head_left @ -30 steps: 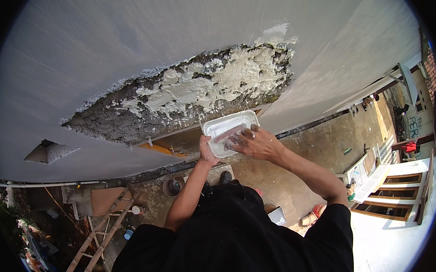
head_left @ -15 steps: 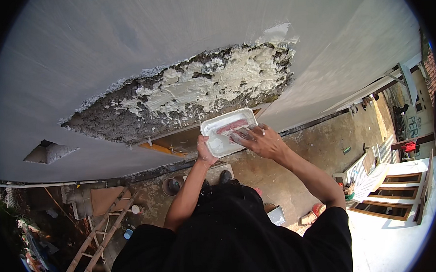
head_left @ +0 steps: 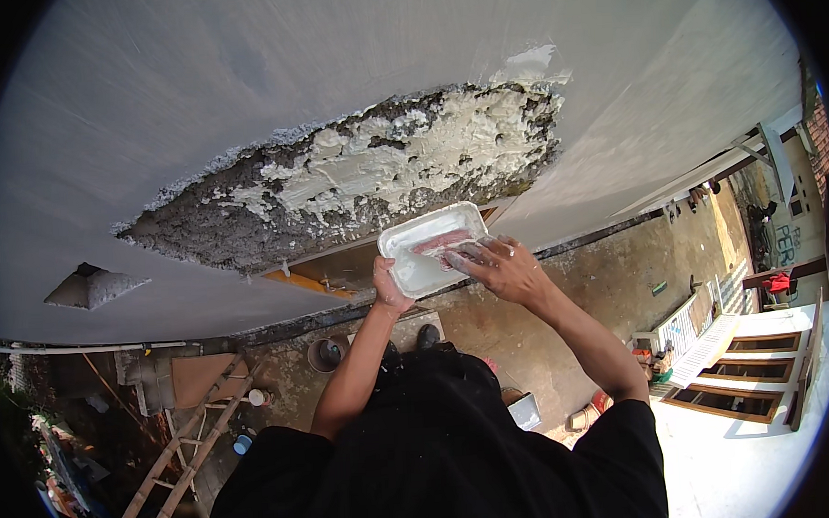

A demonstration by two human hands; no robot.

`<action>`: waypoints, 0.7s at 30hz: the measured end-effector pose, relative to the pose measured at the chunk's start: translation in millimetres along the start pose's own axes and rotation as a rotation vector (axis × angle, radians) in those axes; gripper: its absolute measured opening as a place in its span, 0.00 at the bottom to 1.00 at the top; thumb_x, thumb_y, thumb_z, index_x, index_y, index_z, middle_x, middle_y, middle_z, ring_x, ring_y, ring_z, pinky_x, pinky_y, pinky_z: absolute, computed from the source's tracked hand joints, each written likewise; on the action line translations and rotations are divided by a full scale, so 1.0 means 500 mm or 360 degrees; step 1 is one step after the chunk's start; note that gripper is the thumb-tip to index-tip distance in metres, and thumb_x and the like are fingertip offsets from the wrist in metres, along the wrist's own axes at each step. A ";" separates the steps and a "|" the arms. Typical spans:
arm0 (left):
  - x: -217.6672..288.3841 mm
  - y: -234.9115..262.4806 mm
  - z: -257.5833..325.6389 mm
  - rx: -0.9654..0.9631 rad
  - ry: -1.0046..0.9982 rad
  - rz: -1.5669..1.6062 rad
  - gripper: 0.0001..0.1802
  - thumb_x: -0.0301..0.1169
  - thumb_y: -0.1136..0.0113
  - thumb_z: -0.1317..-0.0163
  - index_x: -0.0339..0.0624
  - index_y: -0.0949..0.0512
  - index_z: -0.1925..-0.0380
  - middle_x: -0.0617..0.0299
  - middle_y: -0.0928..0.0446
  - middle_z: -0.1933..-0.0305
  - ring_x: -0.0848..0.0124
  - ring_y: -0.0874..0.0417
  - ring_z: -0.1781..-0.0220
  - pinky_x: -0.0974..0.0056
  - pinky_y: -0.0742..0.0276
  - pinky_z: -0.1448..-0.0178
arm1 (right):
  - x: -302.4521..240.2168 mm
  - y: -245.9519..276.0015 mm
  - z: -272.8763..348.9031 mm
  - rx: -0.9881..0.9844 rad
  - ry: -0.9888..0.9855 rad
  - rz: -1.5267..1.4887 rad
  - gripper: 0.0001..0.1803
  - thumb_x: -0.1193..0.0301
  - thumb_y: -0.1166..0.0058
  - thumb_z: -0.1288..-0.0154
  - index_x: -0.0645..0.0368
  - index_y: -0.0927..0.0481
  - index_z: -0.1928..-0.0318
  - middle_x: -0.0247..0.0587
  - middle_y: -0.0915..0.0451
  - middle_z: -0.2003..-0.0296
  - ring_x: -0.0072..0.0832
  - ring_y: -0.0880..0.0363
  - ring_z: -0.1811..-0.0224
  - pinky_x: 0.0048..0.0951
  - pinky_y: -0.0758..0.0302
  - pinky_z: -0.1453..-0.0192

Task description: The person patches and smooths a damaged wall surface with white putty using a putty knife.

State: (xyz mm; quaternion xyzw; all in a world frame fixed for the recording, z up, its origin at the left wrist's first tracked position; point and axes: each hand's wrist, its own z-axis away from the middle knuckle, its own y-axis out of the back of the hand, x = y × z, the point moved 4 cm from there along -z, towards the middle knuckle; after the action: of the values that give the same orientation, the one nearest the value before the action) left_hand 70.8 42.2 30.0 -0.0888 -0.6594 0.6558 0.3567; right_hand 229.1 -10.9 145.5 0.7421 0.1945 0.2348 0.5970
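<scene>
A white rectangular tray [head_left: 404, 233] is gripped at its left side by my left hand [head_left: 391, 286], thumb over the rim. White paste coats the tray's inside. My right hand [head_left: 501, 271], smeared with white, reaches over the tray's right side. Its fingers are bent round a flat reddish scraper [head_left: 446, 241], also smeared white, which lies low in the tray; the fingers partly hide it. Just beyond the tray, a rough broken patch [head_left: 409, 161] in the grey wall is partly covered with whitish filler.
A smaller hole [head_left: 93, 287] opens in the wall at left. Below stand a bamboo ladder [head_left: 177, 459], a bucket [head_left: 326, 355] and a grey container [head_left: 524, 411]. A wooden-edged opening [head_left: 340, 272] lies under the patch. A white building with window frames [head_left: 736, 392] is at right.
My right hand has shifted slightly right, with its fingers drawn closer together. The tray has risen a little at its far edge. The wall patch looks the same.
</scene>
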 end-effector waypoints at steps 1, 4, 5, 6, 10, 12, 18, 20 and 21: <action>0.003 -0.011 0.002 0.0103 -0.0026 0.0018 0.41 0.46 0.58 0.56 0.33 0.37 0.41 0.42 0.30 0.43 0.49 0.27 0.43 0.47 0.33 0.37 | -0.002 -0.001 0.004 -0.0002 -0.0002 -0.0001 0.29 0.68 0.52 0.42 0.36 0.34 0.38 0.26 0.25 0.48 0.27 0.24 0.51 0.33 0.26 0.52; 0.002 0.021 0.002 0.0064 0.0004 -0.0027 0.42 0.47 0.58 0.57 0.34 0.38 0.40 0.43 0.31 0.42 0.49 0.28 0.41 0.46 0.34 0.36 | -0.005 0.018 0.001 0.0043 -0.0017 0.0002 0.31 0.70 0.50 0.45 0.35 0.34 0.38 0.26 0.25 0.48 0.27 0.23 0.53 0.33 0.26 0.52; 0.002 0.032 0.003 0.0067 0.0000 -0.0027 0.42 0.47 0.58 0.57 0.34 0.38 0.40 0.43 0.31 0.42 0.49 0.28 0.41 0.46 0.34 0.36 | 0.000 0.032 -0.004 0.0085 -0.0066 -0.0027 0.32 0.70 0.48 0.46 0.35 0.34 0.38 0.26 0.25 0.48 0.28 0.23 0.54 0.33 0.25 0.53; 0.001 0.031 0.001 0.0066 0.0018 -0.0032 0.43 0.47 0.58 0.57 0.35 0.38 0.39 0.43 0.31 0.41 0.49 0.28 0.41 0.46 0.34 0.36 | 0.008 0.041 -0.005 0.0125 -0.0125 -0.0053 0.33 0.71 0.46 0.48 0.35 0.33 0.38 0.26 0.24 0.49 0.29 0.22 0.55 0.32 0.25 0.54; -0.002 0.013 0.001 0.0066 0.0024 -0.0025 0.43 0.47 0.58 0.57 0.36 0.38 0.39 0.44 0.32 0.40 0.49 0.29 0.40 0.47 0.35 0.35 | 0.038 0.041 -0.021 0.0225 -0.0164 -0.0223 0.34 0.74 0.43 0.52 0.37 0.30 0.41 0.27 0.21 0.53 0.33 0.21 0.64 0.32 0.23 0.60; -0.004 0.016 0.001 0.0064 0.0001 -0.0014 0.43 0.47 0.58 0.57 0.35 0.38 0.39 0.44 0.32 0.40 0.49 0.30 0.39 0.47 0.35 0.35 | 0.039 0.039 -0.017 0.0218 -0.0182 -0.0276 0.35 0.75 0.43 0.52 0.37 0.30 0.40 0.28 0.21 0.53 0.34 0.22 0.65 0.33 0.23 0.61; 0.009 0.037 -0.002 0.0144 -0.0044 0.0003 0.43 0.48 0.55 0.58 0.39 0.37 0.39 0.46 0.32 0.40 0.51 0.30 0.39 0.47 0.35 0.36 | 0.043 0.033 0.002 0.0105 -0.0311 -0.0502 0.31 0.75 0.46 0.48 0.37 0.30 0.41 0.33 0.22 0.52 0.39 0.21 0.60 0.35 0.21 0.58; 0.010 0.038 -0.003 0.0161 -0.0060 0.0024 0.43 0.48 0.55 0.58 0.39 0.38 0.39 0.46 0.33 0.39 0.51 0.31 0.38 0.47 0.36 0.35 | 0.047 0.030 0.004 0.0129 -0.0366 -0.0568 0.30 0.76 0.47 0.47 0.38 0.29 0.42 0.35 0.21 0.53 0.39 0.21 0.59 0.36 0.22 0.58; 0.010 0.039 -0.002 0.0175 -0.0074 0.0024 0.43 0.48 0.55 0.58 0.39 0.38 0.38 0.46 0.33 0.38 0.51 0.32 0.37 0.47 0.36 0.35 | 0.048 0.038 0.004 0.0267 -0.0367 -0.0594 0.30 0.76 0.46 0.48 0.39 0.28 0.43 0.35 0.21 0.55 0.39 0.21 0.59 0.37 0.22 0.58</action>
State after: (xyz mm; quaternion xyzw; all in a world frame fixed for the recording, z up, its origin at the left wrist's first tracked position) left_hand 60.7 48.3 13.7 -0.0588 -0.6298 0.6956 0.3406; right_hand 249.9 -2.6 166.3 0.7622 0.2778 0.0171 0.5845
